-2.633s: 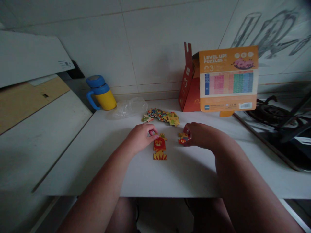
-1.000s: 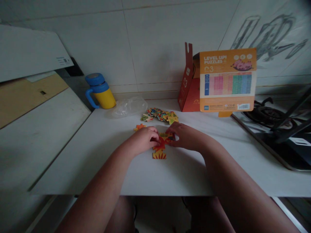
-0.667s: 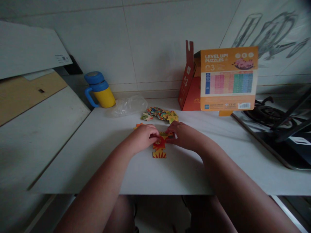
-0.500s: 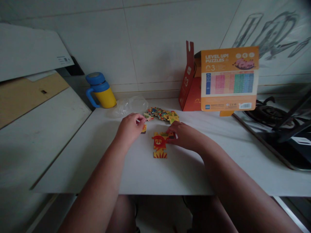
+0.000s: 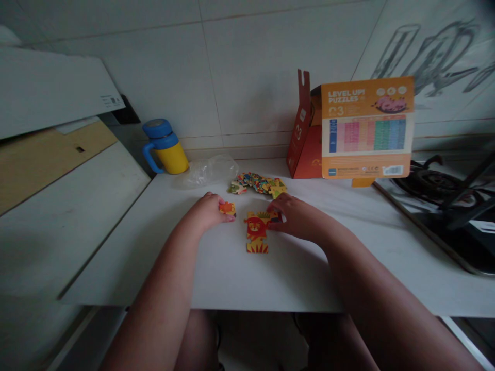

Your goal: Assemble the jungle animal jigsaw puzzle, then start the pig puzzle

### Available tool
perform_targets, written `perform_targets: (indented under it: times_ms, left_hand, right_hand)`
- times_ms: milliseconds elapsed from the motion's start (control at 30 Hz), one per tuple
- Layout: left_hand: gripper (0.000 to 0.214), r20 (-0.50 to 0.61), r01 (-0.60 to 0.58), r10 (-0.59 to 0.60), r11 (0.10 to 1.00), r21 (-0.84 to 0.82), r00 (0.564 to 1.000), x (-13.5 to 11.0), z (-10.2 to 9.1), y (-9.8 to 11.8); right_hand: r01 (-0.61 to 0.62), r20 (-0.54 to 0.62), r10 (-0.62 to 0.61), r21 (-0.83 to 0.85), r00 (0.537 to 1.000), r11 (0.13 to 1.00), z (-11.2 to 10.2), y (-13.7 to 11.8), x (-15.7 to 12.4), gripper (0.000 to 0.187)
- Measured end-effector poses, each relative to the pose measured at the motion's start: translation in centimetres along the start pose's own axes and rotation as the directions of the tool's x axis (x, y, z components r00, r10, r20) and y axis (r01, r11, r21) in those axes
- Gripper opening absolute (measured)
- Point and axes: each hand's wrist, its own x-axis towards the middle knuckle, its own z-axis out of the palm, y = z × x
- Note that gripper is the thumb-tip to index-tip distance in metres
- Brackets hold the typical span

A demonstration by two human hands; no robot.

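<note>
My left hand [image 5: 212,210] has its thumb and fingers around the edges of an orange and yellow puzzle piece [image 5: 227,208], left of the joined pieces. The joined puzzle pieces [image 5: 256,226] show a red-maned lion with yellow and red grass below it. At their upper right, my right hand [image 5: 286,213] pinches a puzzle piece with red and dark parts [image 5: 275,217], partly hidden by the fingers. Behind both hands lies a heap of loose puzzle pieces [image 5: 253,181], overlapping one another.
A crumpled clear plastic bag [image 5: 209,171] lies beside a blue and yellow mug [image 5: 170,152] at the back left. An opened orange puzzle box [image 5: 365,167] stands against the tiled wall [image 5: 251,77]. On the right is a gas stove [image 5: 436,206]; boards [image 5: 50,170] lean at the left.
My left hand has come down, and its thumb and fingers now grip the orange and yellow piece. My right hand stays at the joined pieces. The view has shifted slightly.
</note>
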Motion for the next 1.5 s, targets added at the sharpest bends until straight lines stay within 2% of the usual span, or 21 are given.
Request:
perform_targets:
  times_ms: [167, 267, 300, 367, 433, 467, 533, 600, 700, 800, 867, 933, 1033, 1133, 1267, 1500]
  left_hand:
    - [0.061, -0.017, 0.098, -0.098, 0.994, -0.040, 0.995, -0.2, -0.1, 0.2]
    - [0.048, -0.080, 0.007, -0.026, 0.972, -0.236, 0.996, -0.1, 0.3, 0.7]
    - [0.043, -0.070, -0.039, 0.015, 0.930, -0.364, 0.997, -0.2, 0.5, 1.1]
    - [0.036, 0.014, -0.094, 0.135, 0.755, -0.648, 0.991, -0.4, 0.8, 1.9]
    - [0.038, 0.100, -0.084, 0.296, 0.549, -0.831, 0.950, -1.0, 1.1, 2.9]
    - [0.039, 0.119, -0.077, 0.368, 0.476, -0.876, 0.922, -1.3, 1.2, 3.4]
    - [0.040, 0.145, -0.066, 0.466, 0.408, -0.911, 0.873, -1.9, 1.4, 4.2]
    - [0.040, 0.172, -0.037, 0.494, 0.385, -0.922, 0.852, -2.3, 1.4, 4.7]
    - [0.041, 0.159, -0.042, 0.442, 0.411, -0.911, 0.883, -2.1, 1.4, 4.7]
    - [0.030, 0.034, -0.220, 0.405, 0.564, -0.796, 0.914, -1.7, 1.5, 4.2]
    - [0.024, 0.010, -0.330, 0.445, 0.678, -0.657, 0.895, -1.7, 1.4, 4.0]
    - [0.026, 0.050, -0.403, 0.509, 0.733, -0.548, 0.859, -1.8, 1.1, 4.1]
    - [0.032, 0.098, -0.491, 0.594, 0.737, -0.465, 0.798, -2.2, 0.7, 4.4]
    - [0.032, 0.169, -0.516, 0.621, 0.749, -0.415, 0.766, -2.2, 0.9, 4.5]
    - [0.028, 0.213, -0.503, 0.617, 0.759, -0.413, 0.757, -1.8, 1.9, 4.4]
    - [0.024, 0.197, -0.498, 0.618, 0.751, -0.434, 0.761, -1.8, 2.1, 4.5]
  right_hand:
    - [0.019, -0.011, -0.019, 0.007, 1.000, 1.000, 0.2, 0.2, 0.1, 0.036]
    - [0.023, -0.098, -0.019, 0.042, 0.995, 0.999, 0.1, -0.1, 0.0, 0.039]
    - [0.027, -0.141, -0.015, 0.080, 0.990, 0.996, 0.0, -0.3, -0.1, 0.040]
    - [0.043, -0.201, 0.003, 0.224, 0.980, 0.974, -0.4, -1.0, -0.2, 0.043]
    - [0.063, -0.188, 0.017, 0.412, 0.982, 0.909, -0.8, -1.7, -0.3, 0.046]
    - [0.067, -0.159, 0.013, 0.487, 0.987, 0.871, -1.0, -2.0, -0.3, 0.043]
    - [0.071, -0.094, -0.020, 0.581, 0.995, 0.811, -1.4, -2.2, -0.3, 0.034]
    - [0.059, -0.043, -0.041, 0.613, 0.998, 0.788, -1.8, -2.0, -0.4, 0.030]
    - [-0.035, 0.049, 0.008, 0.586, 0.999, 0.810, -2.6, -0.9, -0.8, 0.028]
    - [-0.145, 0.168, 0.070, 0.485, 0.983, 0.862, -3.4, 0.1, -1.1, 0.025]
    - [-0.180, 0.220, 0.092, 0.425, 0.971, 0.887, -3.6, 0.5, -1.2, 0.024]
    - [-0.204, 0.260, 0.106, 0.387, 0.960, 0.899, -3.3, 0.7, -1.1, 0.023]
    - [-0.207, 0.312, 0.085, 0.379, 0.946, 0.902, -2.6, 0.5, -0.8, 0.020]
    - [-0.184, 0.347, 0.048, 0.372, 0.937, 0.910, -1.9, 0.2, -0.5, 0.018]
    - [-0.174, 0.331, 0.080, 0.265, 0.940, 0.948, -1.7, -0.4, -0.6, 0.014]
    - [-0.103, 0.177, 0.092, 0.054, 0.980, 0.993, -1.7, -1.3, -0.7, 0.013]
